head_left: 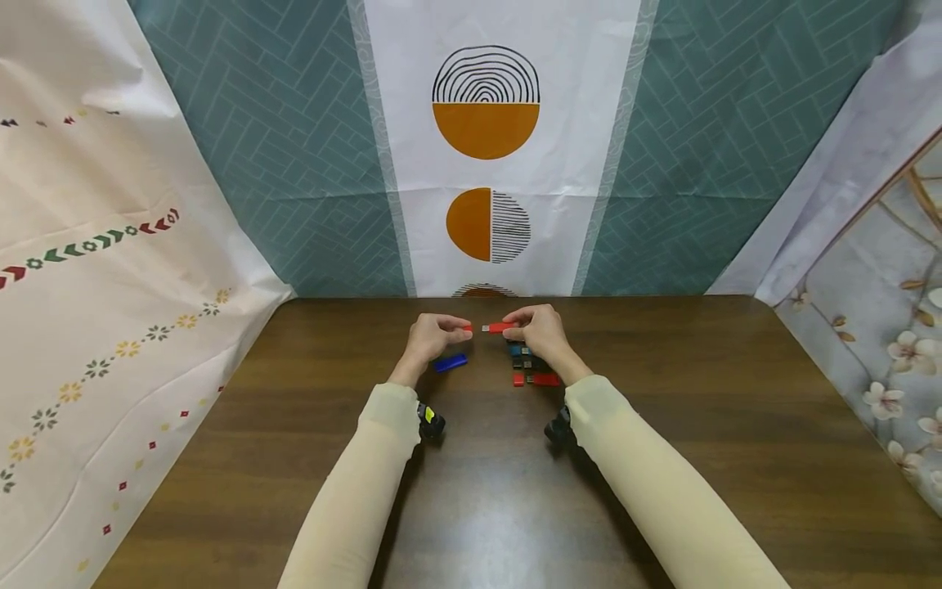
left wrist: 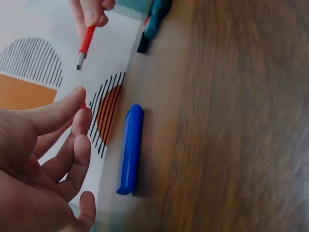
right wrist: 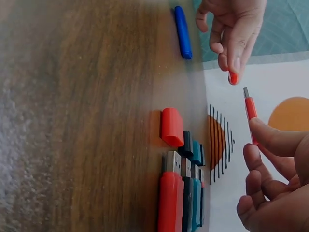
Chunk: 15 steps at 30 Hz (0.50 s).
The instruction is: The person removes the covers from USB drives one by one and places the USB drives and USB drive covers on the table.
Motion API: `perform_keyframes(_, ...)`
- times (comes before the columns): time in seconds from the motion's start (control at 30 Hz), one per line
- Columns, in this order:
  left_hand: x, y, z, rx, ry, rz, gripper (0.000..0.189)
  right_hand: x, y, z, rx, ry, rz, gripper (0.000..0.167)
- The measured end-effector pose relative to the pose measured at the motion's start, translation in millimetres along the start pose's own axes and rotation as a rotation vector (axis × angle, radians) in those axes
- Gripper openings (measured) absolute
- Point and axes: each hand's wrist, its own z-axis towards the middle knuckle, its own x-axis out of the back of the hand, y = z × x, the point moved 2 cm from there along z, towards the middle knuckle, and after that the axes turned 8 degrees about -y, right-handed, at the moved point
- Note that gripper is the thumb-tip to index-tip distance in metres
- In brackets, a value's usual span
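My right hand (head_left: 540,331) pinches a red USB flash drive (right wrist: 250,108) by its body, its bare metal plug pointing left. Facing it, my left hand (head_left: 430,339) pinches a small red cap (right wrist: 232,77) between thumb and fingertips. A short gap separates plug and cap, both held up above the table. Below my left hand lies a blue stick (left wrist: 130,150), shaped like a capped flash drive. Under my right hand rests a row of uncapped flash drives, with a red drive (right wrist: 170,200) nearest me and its red cap (right wrist: 172,127) off to the left of its plug.
Beyond the red drive, black and teal drives (right wrist: 195,200) lie side by side with their caps (right wrist: 195,151) by the plugs. The brown wooden table (head_left: 486,491) ends at a patterned cloth backdrop (head_left: 486,172). Cloth also hangs at both sides.
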Motion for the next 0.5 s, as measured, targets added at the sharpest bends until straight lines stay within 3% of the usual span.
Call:
perform_keyframes(0.2,5.0,-4.0,2.7,0.026,-0.007,0.082,0.025,-10,-1,6.4,-0.018,0.003,-0.032,0.02)
perform_keyframes(0.4,5.1,-5.3,6.6,0.029,-0.01,0.221,0.024,-22,-3,9.8,-0.041,-0.008,-0.041,0.019)
perform_keyframes(0.5,4.6,-6.2,9.3,0.029,-0.008,0.231,0.023,-25,-4,12.1,-0.05,0.008,-0.06,0.017)
